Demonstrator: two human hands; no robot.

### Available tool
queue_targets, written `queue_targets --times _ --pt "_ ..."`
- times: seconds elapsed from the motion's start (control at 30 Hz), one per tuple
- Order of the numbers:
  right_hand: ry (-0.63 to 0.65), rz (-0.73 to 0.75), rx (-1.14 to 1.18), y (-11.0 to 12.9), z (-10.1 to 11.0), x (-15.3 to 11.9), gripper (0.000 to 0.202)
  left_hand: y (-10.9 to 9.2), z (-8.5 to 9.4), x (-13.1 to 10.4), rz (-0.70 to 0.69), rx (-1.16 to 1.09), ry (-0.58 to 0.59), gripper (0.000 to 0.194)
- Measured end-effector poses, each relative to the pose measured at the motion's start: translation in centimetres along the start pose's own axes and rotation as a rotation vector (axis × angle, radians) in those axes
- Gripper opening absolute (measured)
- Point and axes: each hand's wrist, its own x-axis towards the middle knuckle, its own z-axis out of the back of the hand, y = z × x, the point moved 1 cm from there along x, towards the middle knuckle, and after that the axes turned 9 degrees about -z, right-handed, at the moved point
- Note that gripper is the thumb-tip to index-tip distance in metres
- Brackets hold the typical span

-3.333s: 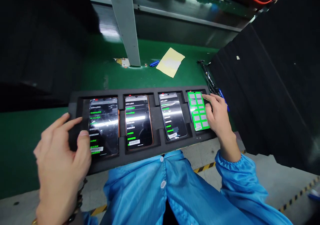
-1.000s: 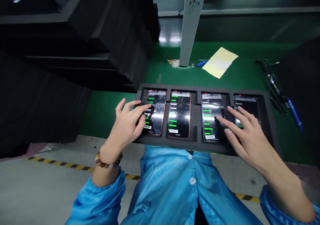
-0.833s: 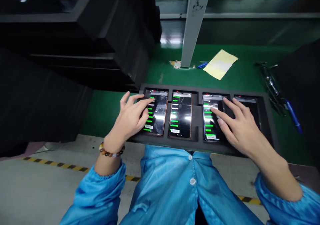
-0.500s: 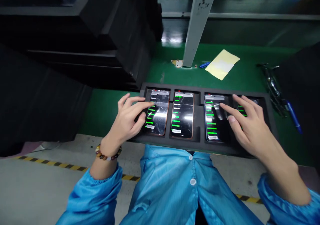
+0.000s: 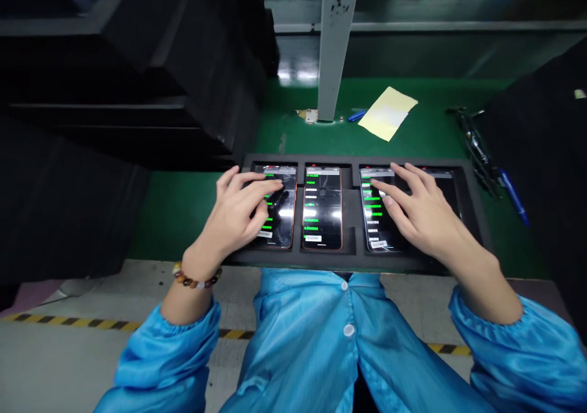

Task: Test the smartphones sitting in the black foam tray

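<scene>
A black foam tray (image 5: 330, 259) holds several smartphones face up, their dark screens listing green and white text. My left hand (image 5: 236, 214) is over the leftmost phone (image 5: 285, 220), index finger stretched onto its screen, partly covering it. To the right of that lies an orange-edged phone (image 5: 323, 211) that neither hand touches. My right hand (image 5: 424, 214) reaches over the blue-edged phone (image 5: 372, 220), its index fingertip at the upper left of the screen. Behind that hand, another phone (image 5: 448, 183) is mostly hidden. Both hands have fingers apart and hold nothing.
Stacked black trays (image 5: 183, 107) rise at the left. On the green bench (image 5: 293, 137) a grey post (image 5: 337, 52) stands behind the tray, near a yellow paper (image 5: 389, 113) and a blue pen (image 5: 356, 115). Dark glasses (image 5: 474, 147) and a second blue pen (image 5: 514, 197) lie at right.
My right index finger has moved toward the upper left of the blue-edged phone, whose list now shows more white lines. My left finger stays over the leftmost phone. The whole view has shifted slightly.
</scene>
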Motion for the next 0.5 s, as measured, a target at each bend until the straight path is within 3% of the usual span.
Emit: queue_targets --times 0.2,0.33,0.5 --pt "-0.079 0.021 0.095 -2.3 2.6 -2.4 0.05 -3.7 -0.9 2.7 -0.254 -0.127 0.158 0.049" --pt "-0.135 -0.077 0.162 -4.6 3.5 -6.3 0.05 -3.0 -2.1 4.7 -0.245 -0.087 0.195 0.047" --pt "-0.099 -0.237 0.222 -5.9 2.9 -9.5 0.048 -1.8 -3.0 6.6 -0.216 -0.059 0.174 0.048"
